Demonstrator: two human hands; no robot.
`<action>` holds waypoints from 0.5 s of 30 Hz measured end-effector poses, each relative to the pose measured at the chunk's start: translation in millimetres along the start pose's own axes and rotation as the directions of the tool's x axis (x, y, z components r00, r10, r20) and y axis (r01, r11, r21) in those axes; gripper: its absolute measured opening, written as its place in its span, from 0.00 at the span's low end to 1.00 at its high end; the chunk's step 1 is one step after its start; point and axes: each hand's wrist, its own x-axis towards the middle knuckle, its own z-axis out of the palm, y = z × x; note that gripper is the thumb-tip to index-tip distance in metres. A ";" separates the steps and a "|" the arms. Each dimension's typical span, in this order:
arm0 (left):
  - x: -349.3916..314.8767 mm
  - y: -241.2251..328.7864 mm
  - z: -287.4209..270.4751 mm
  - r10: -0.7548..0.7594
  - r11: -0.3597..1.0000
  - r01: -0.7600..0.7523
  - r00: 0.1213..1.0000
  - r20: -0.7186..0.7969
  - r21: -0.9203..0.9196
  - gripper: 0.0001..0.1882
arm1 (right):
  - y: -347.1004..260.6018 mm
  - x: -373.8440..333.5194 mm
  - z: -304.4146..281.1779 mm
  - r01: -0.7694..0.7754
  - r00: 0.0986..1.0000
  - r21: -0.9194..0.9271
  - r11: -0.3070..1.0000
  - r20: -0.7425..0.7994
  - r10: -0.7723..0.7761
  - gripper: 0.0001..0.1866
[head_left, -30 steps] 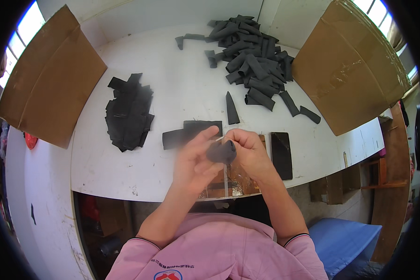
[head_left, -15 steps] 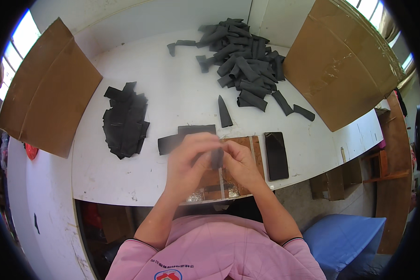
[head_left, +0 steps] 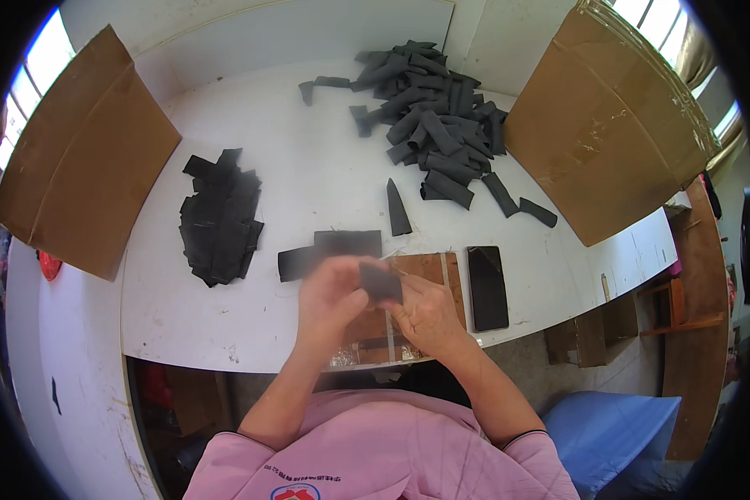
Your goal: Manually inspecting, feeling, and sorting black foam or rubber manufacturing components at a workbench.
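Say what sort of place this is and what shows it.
Probably a workshop: a white table bears a heap of dark tubes, and the right hand holds a dark piece.

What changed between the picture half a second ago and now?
The right hand moved slightly toward the body; the dark grey piece, mostly hidden then, now shows a broad face. The left hand holds it too, as before. The smartphone and pile of dark tubes stayed put.

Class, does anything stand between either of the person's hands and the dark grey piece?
Nothing visible does. The right hand pinches the dark grey piece directly; the left hand curls close at its left edge, though blur hides its exact contact.
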 end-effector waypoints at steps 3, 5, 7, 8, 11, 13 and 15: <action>17.0 10.5 7.2 -0.023 0.987 0.009 0.996 0.088 0.158 0.09 | -6.5 8.6 -7.3 -0.016 1.000 0.078 0.997 -0.016 0.017 0.11; 19.4 18.6 20.0 -0.013 0.921 -0.071 0.977 0.212 0.383 0.08 | -7.4 7.3 -15.6 0.108 0.986 0.227 0.968 -0.146 -0.076 0.08; 11.1 9.9 21.0 -0.025 0.803 -0.109 0.976 0.216 0.586 0.07 | 9.0 -15.2 8.8 0.057 0.994 0.267 0.962 -0.104 -0.030 0.07; 13.2 7.1 19.0 -0.023 0.632 -0.158 0.975 0.222 0.759 0.07 | 10.4 -14.3 16.5 0.022 0.998 0.307 0.951 -0.069 0.000 0.06; 14.9 6.4 20.3 0.039 0.641 -0.174 0.980 0.195 0.747 0.06 | 9.9 -10.7 11.5 -0.064 0.998 0.221 0.973 0.017 0.061 0.07; 9.4 6.8 19.6 0.085 0.652 -0.173 0.984 0.155 0.739 0.09 | 3.4 -8.0 3.7 -0.106 0.992 0.173 0.979 0.088 0.091 0.08; 3.7 6.4 19.8 0.092 0.790 -0.144 0.989 0.118 0.596 0.08 | -6.1 -1.7 -4.8 -0.139 0.987 0.157 0.978 0.102 0.123 0.07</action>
